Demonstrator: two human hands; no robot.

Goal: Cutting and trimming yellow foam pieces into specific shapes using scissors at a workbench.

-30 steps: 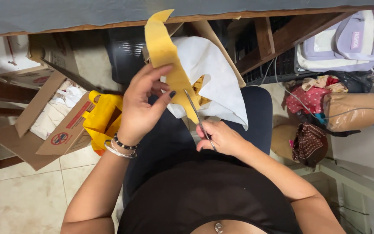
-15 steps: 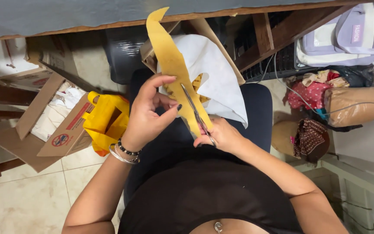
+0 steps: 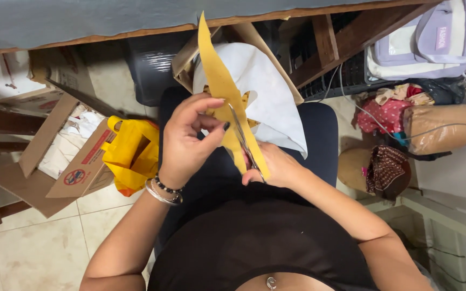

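Observation:
My left hand (image 3: 187,141) pinches a long yellow strip of sheet material (image 3: 219,81) that stands upright in front of me. My right hand (image 3: 276,167) grips a pair of metal scissors (image 3: 242,137), whose blades lie along the strip's lower part, cutting into it. Both hands work above my lap, over a dark chair seat (image 3: 319,134). Behind the strip lies a white cloth (image 3: 268,91) over an open cardboard box.
An open cardboard box (image 3: 55,156) with white contents and a yellow bag (image 3: 128,153) sit on the tiled floor at my left. A wooden table edge (image 3: 136,35) runs along the top. Bags, a backpack (image 3: 443,37) and bundled cloth crowd the right.
The scissors have advanced up the yellow strip, and my left hand has shifted its pinch higher beside the blades. The strip has tilted slightly.

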